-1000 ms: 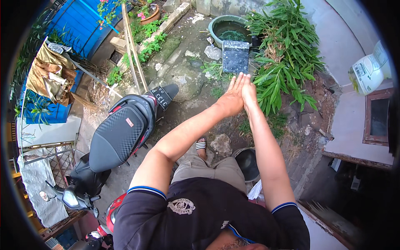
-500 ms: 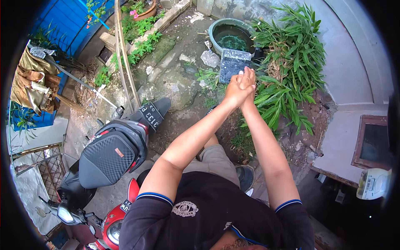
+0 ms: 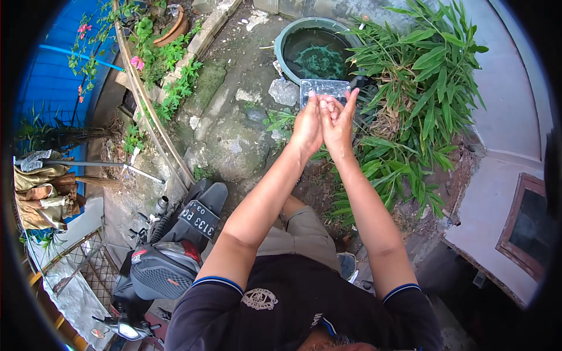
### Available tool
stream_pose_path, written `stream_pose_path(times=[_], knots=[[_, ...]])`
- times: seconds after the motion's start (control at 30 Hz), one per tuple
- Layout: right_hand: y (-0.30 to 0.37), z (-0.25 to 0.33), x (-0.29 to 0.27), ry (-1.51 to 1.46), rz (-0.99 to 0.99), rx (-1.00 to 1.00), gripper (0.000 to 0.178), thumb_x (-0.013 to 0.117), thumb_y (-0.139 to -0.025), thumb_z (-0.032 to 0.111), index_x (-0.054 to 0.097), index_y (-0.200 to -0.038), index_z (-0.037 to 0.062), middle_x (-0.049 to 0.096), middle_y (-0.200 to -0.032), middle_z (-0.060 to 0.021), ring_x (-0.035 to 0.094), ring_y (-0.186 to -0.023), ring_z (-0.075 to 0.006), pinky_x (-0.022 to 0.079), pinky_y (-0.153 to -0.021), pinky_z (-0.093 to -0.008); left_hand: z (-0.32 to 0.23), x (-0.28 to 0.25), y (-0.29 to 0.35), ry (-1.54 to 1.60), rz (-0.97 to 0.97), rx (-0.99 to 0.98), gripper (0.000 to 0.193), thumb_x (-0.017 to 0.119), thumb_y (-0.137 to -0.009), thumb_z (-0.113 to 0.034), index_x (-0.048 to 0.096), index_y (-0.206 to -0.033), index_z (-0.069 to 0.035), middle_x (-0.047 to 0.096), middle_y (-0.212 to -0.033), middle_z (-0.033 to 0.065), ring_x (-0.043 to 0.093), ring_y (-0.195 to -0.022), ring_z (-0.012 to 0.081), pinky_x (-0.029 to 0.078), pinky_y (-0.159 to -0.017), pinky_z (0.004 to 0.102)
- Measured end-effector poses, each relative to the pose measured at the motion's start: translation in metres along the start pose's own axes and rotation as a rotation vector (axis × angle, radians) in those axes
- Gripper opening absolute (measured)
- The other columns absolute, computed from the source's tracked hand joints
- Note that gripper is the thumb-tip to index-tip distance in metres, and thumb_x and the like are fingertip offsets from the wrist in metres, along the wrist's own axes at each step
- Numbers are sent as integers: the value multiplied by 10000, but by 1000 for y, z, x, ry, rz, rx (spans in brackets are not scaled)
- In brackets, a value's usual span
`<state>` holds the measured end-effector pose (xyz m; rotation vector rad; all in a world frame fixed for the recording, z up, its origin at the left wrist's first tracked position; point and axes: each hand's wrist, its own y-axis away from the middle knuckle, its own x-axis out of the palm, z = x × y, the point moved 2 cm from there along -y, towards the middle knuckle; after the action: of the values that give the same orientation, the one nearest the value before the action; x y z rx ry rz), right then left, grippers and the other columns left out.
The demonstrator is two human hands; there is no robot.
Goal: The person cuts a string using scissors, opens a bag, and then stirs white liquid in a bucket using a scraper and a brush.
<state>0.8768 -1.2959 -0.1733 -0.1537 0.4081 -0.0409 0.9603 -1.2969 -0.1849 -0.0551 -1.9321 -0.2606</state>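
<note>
My left hand and my right hand are held side by side and touching in front of me, wrists close together. Their fingers point away from me in a loose cup, with the thumbs out to the sides. Nothing shows in either hand, though the fingertips partly overlap. Just beyond them is a dark rectangular slab or tray with pale speckles, its near part hidden by my hands. Behind it stands a round green basin of dark water with a foamy green patch.
Leafy green plants crowd the right side by the pale wall. A grey rock lies beside the basin. To my left stands a parked motorbike, with long wooden poles past it. Uneven stone ground spreads ahead.
My hands were clasped, one over the other; now they lie side by side with thumbs apart. My view has shifted, and less of the slab and motorbike shows.
</note>
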Motion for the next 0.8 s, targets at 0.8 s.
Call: stream_pose_path(times=[0.8], knots=[[-198, -280, 118, -619, -134, 786, 254, 543, -1030, 184, 637, -1068, -50, 696, -947, -119, 706, -931, -270, 552, -857, -331, -72, -241, -279, -638, -646, -450, 215, 500, -1047, -278, 413, -900, -148, 341, -629, -35, 282, -447, 75, 199, -377, 265]])
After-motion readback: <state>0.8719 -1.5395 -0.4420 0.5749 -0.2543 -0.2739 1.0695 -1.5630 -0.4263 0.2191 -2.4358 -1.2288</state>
